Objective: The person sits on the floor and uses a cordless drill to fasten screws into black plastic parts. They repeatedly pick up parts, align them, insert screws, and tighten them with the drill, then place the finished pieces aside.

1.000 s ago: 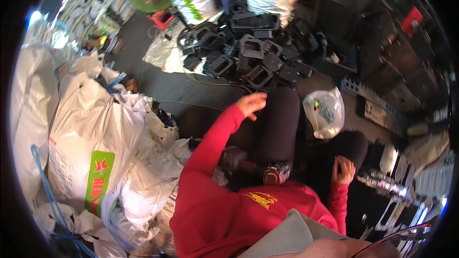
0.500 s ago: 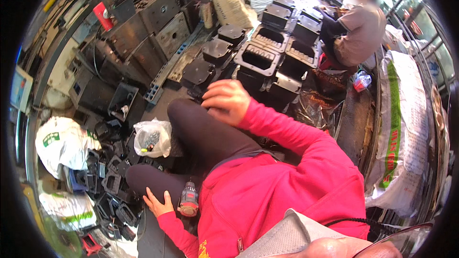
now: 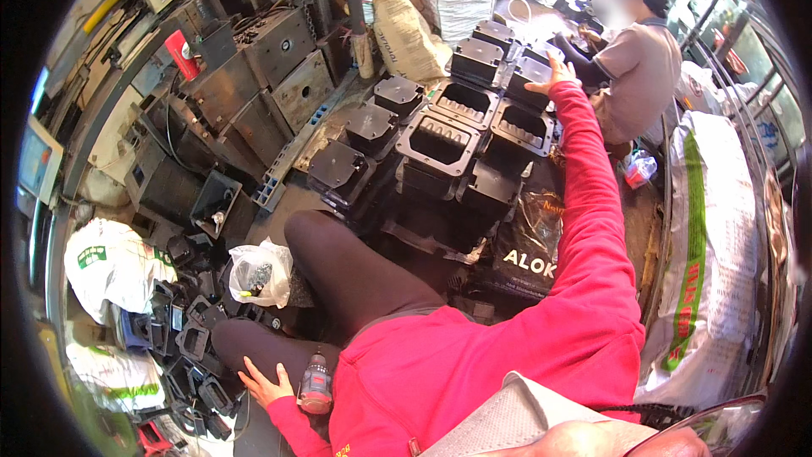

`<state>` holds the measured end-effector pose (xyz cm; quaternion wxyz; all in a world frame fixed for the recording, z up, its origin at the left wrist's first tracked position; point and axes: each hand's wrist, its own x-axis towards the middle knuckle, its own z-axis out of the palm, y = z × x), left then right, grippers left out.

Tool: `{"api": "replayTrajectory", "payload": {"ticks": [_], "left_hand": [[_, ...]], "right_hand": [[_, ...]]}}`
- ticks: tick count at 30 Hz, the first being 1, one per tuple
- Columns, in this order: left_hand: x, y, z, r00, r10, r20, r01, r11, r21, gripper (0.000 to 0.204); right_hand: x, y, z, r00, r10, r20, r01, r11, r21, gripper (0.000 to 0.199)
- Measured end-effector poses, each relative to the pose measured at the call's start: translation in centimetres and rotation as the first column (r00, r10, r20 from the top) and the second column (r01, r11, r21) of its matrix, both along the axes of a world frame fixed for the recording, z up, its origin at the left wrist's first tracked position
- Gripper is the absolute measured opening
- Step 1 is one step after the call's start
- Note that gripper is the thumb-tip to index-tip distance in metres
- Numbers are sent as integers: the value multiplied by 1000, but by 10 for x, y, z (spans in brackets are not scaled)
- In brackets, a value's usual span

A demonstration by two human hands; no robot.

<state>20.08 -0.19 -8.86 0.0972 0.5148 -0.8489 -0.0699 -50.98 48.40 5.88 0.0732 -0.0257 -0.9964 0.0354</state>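
Note:
My right hand (image 3: pixel 556 78) is stretched far forward, fingers and thumb spread, at the right edge of a black lidded box (image 3: pixel 529 78). It seems to touch that box; a firm grip does not show. Nearer me stand open-topped black boxes with flanged rims, one of them a large box (image 3: pixel 437 142) with ribs inside. My left hand (image 3: pixel 266 382) lies open on my thigh, fingers apart and nothing in it. Next to it a red and grey cordless drill (image 3: pixel 316 385) rests against my lap.
Beside my knee is a white plastic bag (image 3: pixel 260 272) of small parts. Black frame-like castings (image 3: pixel 194 340) are heaped at left. A co-worker (image 3: pixel 639 68) sits at the far right. Black lidded housings (image 3: pixel 338 167) line the left of the boxes; white sacks (image 3: pixel 710 262) stand at right.
My right hand has moved from above my knee forward and right to the far lidded box. My left hand stays on the thigh. The view has shifted a little.

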Motion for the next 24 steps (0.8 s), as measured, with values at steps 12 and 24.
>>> {"api": "replayTrajectory", "payload": {"ticks": [12,24], "left_hand": [[-18,18,21,990,111,89,-96,983,-158,83],[-66,-57,4,990,-137,8,137,984,-114,55]], "right_hand": [[-129,32,-47,933,333,135,-341,940,35,120],[-134,99,0,818,422,-391,-409,905,119,121]]}}
